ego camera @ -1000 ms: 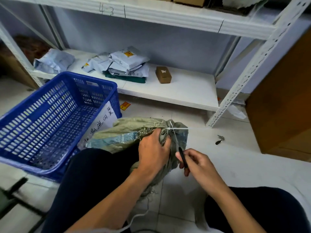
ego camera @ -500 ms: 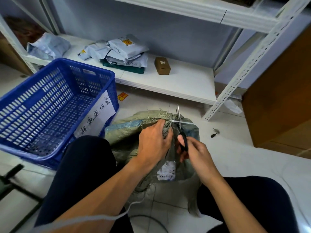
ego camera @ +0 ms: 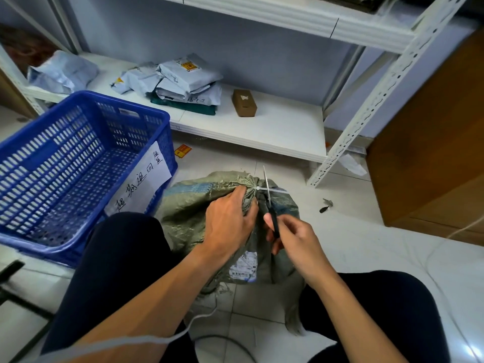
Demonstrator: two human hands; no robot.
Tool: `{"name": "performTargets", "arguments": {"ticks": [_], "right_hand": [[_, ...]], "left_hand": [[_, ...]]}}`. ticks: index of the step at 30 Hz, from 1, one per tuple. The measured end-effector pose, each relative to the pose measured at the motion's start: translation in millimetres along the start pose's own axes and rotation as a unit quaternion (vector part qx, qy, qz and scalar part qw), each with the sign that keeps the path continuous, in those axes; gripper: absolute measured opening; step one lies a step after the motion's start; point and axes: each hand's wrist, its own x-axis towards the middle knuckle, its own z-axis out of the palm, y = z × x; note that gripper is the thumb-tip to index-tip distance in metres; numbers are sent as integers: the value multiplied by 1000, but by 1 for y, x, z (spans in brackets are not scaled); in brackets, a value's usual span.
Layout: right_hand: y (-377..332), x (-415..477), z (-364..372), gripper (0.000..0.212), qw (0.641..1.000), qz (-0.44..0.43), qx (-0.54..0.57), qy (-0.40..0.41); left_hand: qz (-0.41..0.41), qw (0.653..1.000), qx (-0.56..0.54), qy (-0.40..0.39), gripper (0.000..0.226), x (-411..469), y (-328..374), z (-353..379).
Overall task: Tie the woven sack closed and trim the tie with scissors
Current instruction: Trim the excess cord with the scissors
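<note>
Left hand (ego camera: 227,222) clenches the woven sack (ego camera: 183,213) by its gathered neck; right hand (ego camera: 298,242) grips scissors (ego camera: 272,218), handles hidden, blades crossing the white tie (ego camera: 277,190).

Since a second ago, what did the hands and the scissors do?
The right hand carried the scissors a little closer to the woven sack at its tied neck and tipped them straighter, blades across the tail of the white tie. Nothing was picked up or let go. The left hand kept gripping the neck, the tail is still uncut, and the blue basket stayed put.
</note>
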Motion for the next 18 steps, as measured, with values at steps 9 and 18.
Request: {"name": "performTargets", "arguments": {"ticks": [9,18], "right_hand": [[6,2,0,44,999,-8,-43,1],[9,3,1,36,997,-8,-69,17]], "left_hand": [[-20,1000,6,-9,27,2,1,-3],[-17,1000,2,-15,23,1,3,-2]]}}
